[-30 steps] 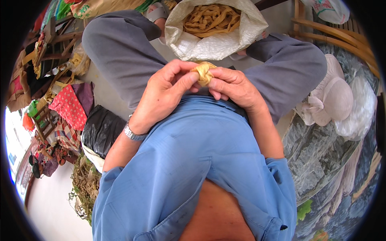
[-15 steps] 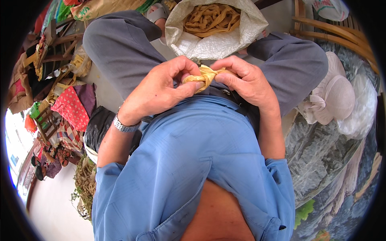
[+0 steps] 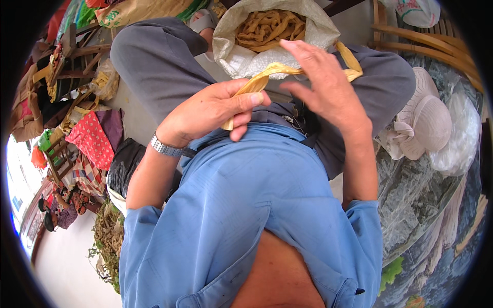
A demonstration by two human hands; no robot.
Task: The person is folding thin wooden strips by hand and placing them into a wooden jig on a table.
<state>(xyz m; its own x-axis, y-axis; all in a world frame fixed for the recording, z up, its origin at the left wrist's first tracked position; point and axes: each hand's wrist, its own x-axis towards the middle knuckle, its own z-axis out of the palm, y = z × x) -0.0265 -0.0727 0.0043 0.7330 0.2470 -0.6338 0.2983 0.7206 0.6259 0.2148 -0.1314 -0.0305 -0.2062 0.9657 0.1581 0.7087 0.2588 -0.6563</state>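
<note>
My left hand (image 3: 223, 110) grips a long pale yellow strip (image 3: 264, 76) between thumb and fingers above my lap. The strip stretches to the right behind my other hand and bends upward over my right leg. My right hand (image 3: 323, 82) is raised beside it with fingers and thumb apart, hiding part of the strip. Beyond them, between my legs, a white woven sack (image 3: 226, 43) holds a heap of tan strips (image 3: 267, 28).
Wooden chairs with piled clothes and cloths (image 3: 90, 133) are at the left, beside a black bag (image 3: 128, 159) and dried plant matter (image 3: 108, 241). At the right are bentwood furniture (image 3: 421, 38), a cream hat (image 3: 426, 118) and clear plastic sheeting (image 3: 405, 205).
The bunched yellow knot has opened into a long strip. My right hand has let go and lifted up and right with fingers spreading; my left hand has shifted slightly left and down, still gripping.
</note>
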